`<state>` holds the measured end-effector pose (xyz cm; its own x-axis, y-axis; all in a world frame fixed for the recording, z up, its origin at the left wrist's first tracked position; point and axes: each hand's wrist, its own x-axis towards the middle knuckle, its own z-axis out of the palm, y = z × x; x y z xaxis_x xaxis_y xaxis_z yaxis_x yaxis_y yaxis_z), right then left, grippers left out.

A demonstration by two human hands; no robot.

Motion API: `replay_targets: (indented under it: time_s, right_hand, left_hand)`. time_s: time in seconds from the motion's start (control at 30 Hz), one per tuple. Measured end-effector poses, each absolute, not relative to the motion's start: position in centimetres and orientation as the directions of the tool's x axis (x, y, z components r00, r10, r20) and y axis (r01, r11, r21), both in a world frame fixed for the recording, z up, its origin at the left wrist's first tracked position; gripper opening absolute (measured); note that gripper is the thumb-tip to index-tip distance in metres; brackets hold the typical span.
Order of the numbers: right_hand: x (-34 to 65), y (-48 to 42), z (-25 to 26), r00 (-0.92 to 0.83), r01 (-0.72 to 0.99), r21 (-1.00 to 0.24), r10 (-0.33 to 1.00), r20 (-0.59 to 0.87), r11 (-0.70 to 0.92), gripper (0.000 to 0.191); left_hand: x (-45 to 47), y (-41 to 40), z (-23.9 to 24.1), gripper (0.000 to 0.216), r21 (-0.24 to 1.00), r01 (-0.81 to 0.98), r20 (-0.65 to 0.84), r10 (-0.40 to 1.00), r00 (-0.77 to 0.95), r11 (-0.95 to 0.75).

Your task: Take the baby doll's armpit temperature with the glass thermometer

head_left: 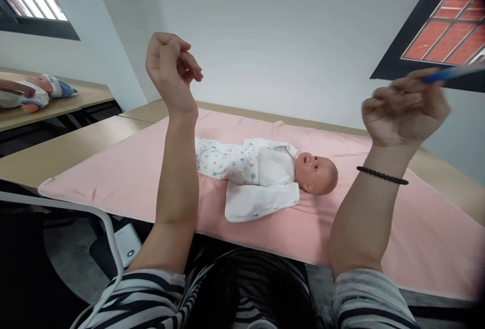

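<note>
A baby doll (316, 172) in white printed clothes lies on its back on a pink blanket (125, 172) spread over the table, head to the right. Both my arms are raised above it. My left hand (170, 66) is up in the air with its fingers curled in, and I see nothing in them. My right hand (403, 109) is closed round a thin blue stick-like object (447, 74) that points up to the right and is blurred. A black bead bracelet (382, 175) circles my right wrist.
A second doll (36, 94) lies on another table at the far left, with someone's hand on it. A white cable (102, 218) and a small white device (129, 245) sit below the table's near edge. Windows are at the upper corners.
</note>
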<state>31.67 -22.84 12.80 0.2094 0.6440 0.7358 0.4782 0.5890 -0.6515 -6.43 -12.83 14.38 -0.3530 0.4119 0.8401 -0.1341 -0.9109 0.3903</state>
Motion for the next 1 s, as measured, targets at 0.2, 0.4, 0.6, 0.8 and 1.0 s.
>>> replay_targets:
  time_s: [0.2,0.4,0.6,0.8,1.0]
  right_hand:
    - [31.6,-22.7,12.9,0.235,0.502,-0.689,0.684,0.691,0.523,0.03]
    - [29.7,-23.8,13.5,0.113,0.534,-0.64,0.704,0.701,0.553,0.038]
    - [29.2,-23.3,13.5,0.19,0.362,-0.624,0.601,0.777,0.693,0.033]
    - [29.6,-22.2,13.0,0.105,0.482,-0.646,0.693,0.713,0.592,0.026]
    - [29.8,-23.0,13.1,0.181,0.268,-0.695,0.674,0.716,0.667,0.04]
  left_hand:
    - [-6.2,-12.6,14.3,0.02,0.409,-0.119,0.839,0.424,-0.342,-0.905]
    - [-6.2,-12.3,14.3,0.022,0.439,-0.067,0.829,0.433,-0.353,-0.896]
    - [-6.3,-12.6,14.3,0.018,0.414,-0.053,0.843,0.405,-0.355,-0.909]
    - [-6.4,-12.1,14.3,0.017,0.408,-0.067,0.856,0.407,-0.318,-0.911]
    - [-4.1,-11.6,12.2,0.019,0.602,0.341,0.696,0.684,0.219,-0.722]
